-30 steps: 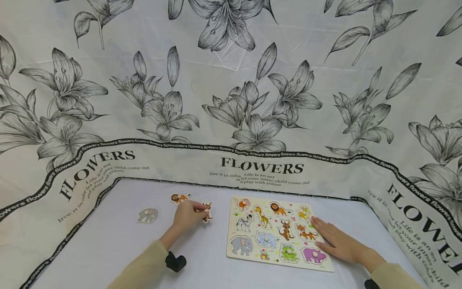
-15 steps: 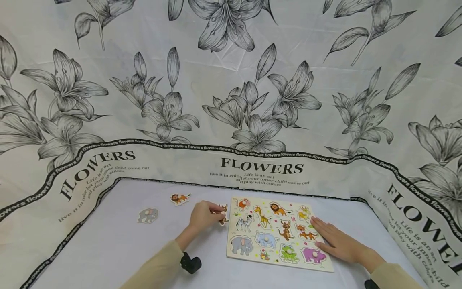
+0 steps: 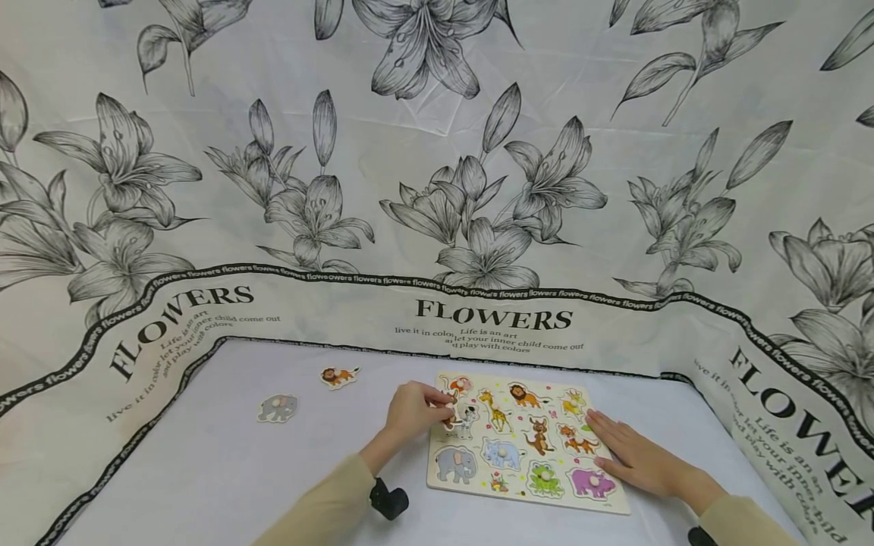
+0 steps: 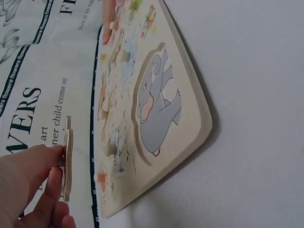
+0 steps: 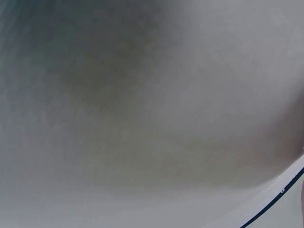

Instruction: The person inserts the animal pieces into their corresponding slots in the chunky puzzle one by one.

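My left hand (image 3: 413,412) pinches a small brown kangaroo puzzle piece (image 3: 451,402) between thumb and fingers, above the left edge of a wooden animal puzzle board (image 3: 471,489). In the left wrist view the piece (image 4: 68,166) stands edge-on, apart from the board (image 4: 190,137). My right hand (image 3: 642,459) rests with straight fingers on the board's right edge. The board's kangaroo recess (image 3: 539,437) is right of its middle, and its elephant recess (image 4: 159,104) lies at the near left corner. Knobbed frog (image 3: 546,479) and purple hippo (image 3: 592,483) pieces sit in the board.
A loose elephant piece (image 3: 277,408) and a lion piece (image 3: 339,376) lie on the white cloth (image 3: 225,455) left of the board. Behind rises a flower-printed curtain (image 3: 369,303). The right wrist view shows mostly blurred pale fabric.
My left hand has carried the kangaroo piece to the right, from beside the lion piece to above the board's left edge. My right hand has stayed on the board.
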A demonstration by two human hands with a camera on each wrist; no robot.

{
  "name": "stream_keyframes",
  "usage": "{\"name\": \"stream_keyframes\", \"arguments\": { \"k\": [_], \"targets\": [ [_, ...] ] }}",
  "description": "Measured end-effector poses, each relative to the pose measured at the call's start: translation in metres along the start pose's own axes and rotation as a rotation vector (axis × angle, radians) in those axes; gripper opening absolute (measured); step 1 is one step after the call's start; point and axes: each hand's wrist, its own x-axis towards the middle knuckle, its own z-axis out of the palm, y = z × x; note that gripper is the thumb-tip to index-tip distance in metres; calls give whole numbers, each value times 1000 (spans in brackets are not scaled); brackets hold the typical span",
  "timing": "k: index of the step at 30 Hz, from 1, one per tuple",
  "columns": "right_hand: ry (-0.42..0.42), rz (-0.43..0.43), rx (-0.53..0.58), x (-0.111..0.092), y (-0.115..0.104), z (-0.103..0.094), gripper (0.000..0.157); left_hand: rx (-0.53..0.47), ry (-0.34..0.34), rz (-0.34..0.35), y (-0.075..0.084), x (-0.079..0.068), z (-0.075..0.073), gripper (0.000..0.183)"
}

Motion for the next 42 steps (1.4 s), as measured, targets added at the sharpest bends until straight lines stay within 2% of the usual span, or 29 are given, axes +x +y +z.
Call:
{"name": "stream_keyframes", "arguments": {
  "k": [16, 26, 33, 42],
  "targets": [
    [-24, 23, 28, 1, -1, -3, 65, -72, -54, 30, 15, -2, 38, 11],
    [-42, 30, 40, 0, -3, -4, 65, -55, -75, 4, 28, -2, 56, 9],
    [-76, 57, 43, 0, -3, -5, 66, -19, -97, 19, 37, 2, 68, 9],
    [-41, 29, 41, 0, -4, -4, 65, -17, -133, 41, 49, 8, 80, 7]
  ]
}}
